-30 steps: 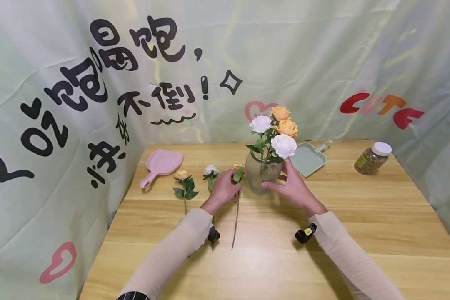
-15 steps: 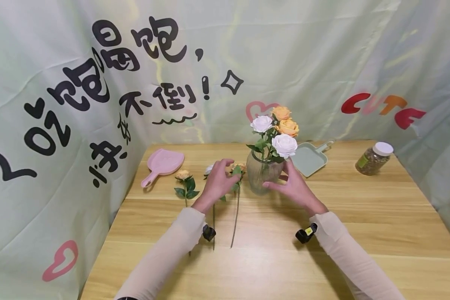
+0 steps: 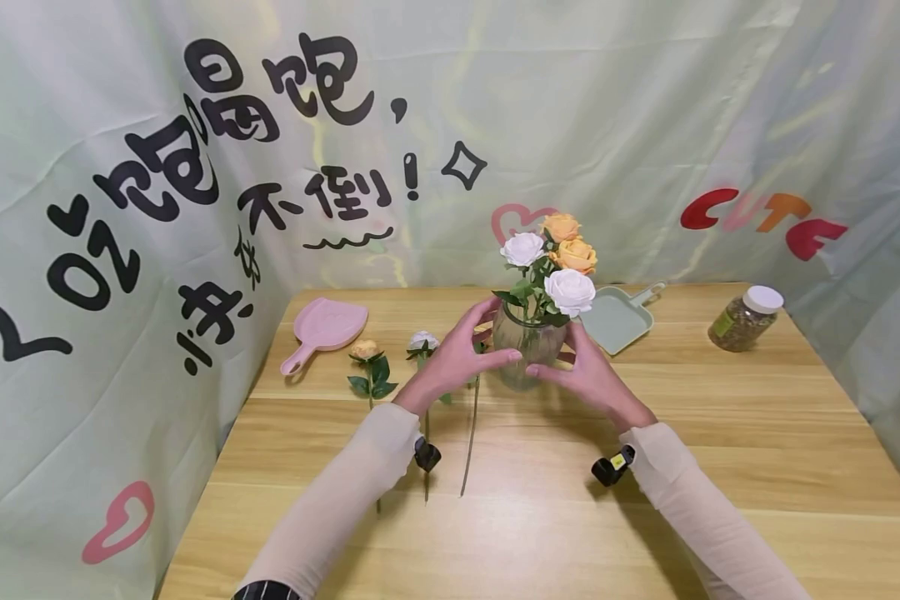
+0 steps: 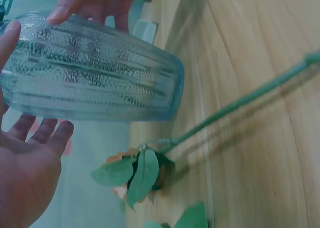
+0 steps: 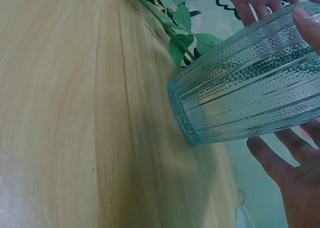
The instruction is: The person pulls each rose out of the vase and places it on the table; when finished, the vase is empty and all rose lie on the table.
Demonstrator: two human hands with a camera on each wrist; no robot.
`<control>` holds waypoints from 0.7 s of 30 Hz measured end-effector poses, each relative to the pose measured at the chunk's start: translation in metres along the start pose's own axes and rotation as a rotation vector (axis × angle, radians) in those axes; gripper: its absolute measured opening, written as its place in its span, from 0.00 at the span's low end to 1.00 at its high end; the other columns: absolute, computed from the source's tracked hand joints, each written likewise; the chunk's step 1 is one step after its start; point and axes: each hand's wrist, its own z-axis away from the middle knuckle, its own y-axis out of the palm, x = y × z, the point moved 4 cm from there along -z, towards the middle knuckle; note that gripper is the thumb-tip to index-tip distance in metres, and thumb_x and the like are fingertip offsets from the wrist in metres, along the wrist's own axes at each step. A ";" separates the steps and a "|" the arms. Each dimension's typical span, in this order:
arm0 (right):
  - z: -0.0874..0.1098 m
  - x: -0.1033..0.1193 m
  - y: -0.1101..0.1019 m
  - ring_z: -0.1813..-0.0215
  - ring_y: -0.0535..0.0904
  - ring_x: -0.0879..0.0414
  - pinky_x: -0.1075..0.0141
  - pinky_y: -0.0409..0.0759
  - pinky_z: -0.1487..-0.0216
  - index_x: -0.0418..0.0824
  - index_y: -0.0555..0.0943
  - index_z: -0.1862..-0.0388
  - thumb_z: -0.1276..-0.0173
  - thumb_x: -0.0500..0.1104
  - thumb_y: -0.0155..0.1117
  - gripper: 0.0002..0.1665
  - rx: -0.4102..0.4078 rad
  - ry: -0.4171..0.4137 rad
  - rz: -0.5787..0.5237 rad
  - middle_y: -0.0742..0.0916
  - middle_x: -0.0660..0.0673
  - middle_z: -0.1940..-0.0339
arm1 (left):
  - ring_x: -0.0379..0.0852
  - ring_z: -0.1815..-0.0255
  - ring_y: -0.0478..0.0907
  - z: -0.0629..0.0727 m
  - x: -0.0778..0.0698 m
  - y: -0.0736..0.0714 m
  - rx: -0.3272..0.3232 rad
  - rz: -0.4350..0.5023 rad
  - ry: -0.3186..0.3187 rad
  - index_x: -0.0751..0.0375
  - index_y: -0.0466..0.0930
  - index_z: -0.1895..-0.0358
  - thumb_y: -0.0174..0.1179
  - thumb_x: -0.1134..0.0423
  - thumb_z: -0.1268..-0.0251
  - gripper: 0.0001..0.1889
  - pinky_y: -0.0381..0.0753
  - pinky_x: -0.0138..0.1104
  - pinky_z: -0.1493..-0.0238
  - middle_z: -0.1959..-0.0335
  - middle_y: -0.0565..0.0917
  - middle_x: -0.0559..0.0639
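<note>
1. Nearest, the pale wood-grain worktop (image 3: 532,525) carries three loose artificial roses, all left of the clear, ribbed glass vase (image 3: 525,346): an orange rose with green leaves (image 4: 143,175) just beside it, a white rose on a long stem (image 3: 422,340) farther left, and a pale-yellow rose with a leafy stem (image 3: 363,350) farthest left.

2. Both hands are curled round the vase: the left hand (image 3: 465,354) at its left side, the right hand (image 3: 588,367) at its right, each with the thumb on the near side and fingers behind. How firmly they press, I cannot tell.

3. The vase is upright, holding two white roses (image 3: 570,292) and two orange roses (image 3: 574,256); whether its base touches the worktop is unclear.

4. The step in hand looks like steadying or shifting the vase during flower arranging. The next move probably calls for even pressure from both sides, keeping the base off the orange rose.

5. A pink plastic pan (image 3: 332,323) lies well left of the vase, a pale-green plastic pan (image 3: 617,321) behind it to the right, and a white-lidded clear jar (image 3: 746,318) well to its right, its green label unreadable.

6. Behind the vase, the pale cloth backdrop (image 3: 607,100) reads "吃饱喝饱,快乐不倒!" in black to its left, 乐 warped by a fold, and "CUTE" in red, pink and orange to its right.
</note>
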 end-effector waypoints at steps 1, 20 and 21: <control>0.000 0.000 0.000 0.16 0.65 0.33 0.33 0.73 0.21 0.42 0.50 0.10 0.32 0.43 0.83 0.64 0.000 0.001 0.002 0.67 0.34 0.14 | 0.52 0.12 0.61 -0.001 -0.001 0.001 0.001 0.000 -0.013 0.40 0.50 0.10 0.76 0.43 0.32 0.54 0.68 0.48 0.14 0.11 0.60 0.47; 0.010 0.064 -0.037 0.43 0.82 0.61 0.73 0.81 0.34 0.28 0.84 0.52 0.25 0.21 0.59 0.11 -0.407 -0.467 -0.146 0.87 0.55 0.50 | 0.54 0.13 0.62 -0.007 0.000 0.005 0.002 0.021 -0.028 0.41 0.53 0.11 0.77 0.43 0.33 0.53 0.70 0.50 0.15 0.11 0.60 0.49; 0.011 0.068 -0.036 0.43 0.82 0.61 0.72 0.81 0.34 0.26 0.84 0.53 0.26 0.19 0.59 0.10 -0.395 -0.497 -0.145 0.87 0.56 0.50 | 0.54 0.13 0.62 -0.007 0.000 0.005 0.004 0.020 -0.027 0.41 0.53 0.11 0.77 0.43 0.33 0.53 0.70 0.49 0.15 0.12 0.61 0.49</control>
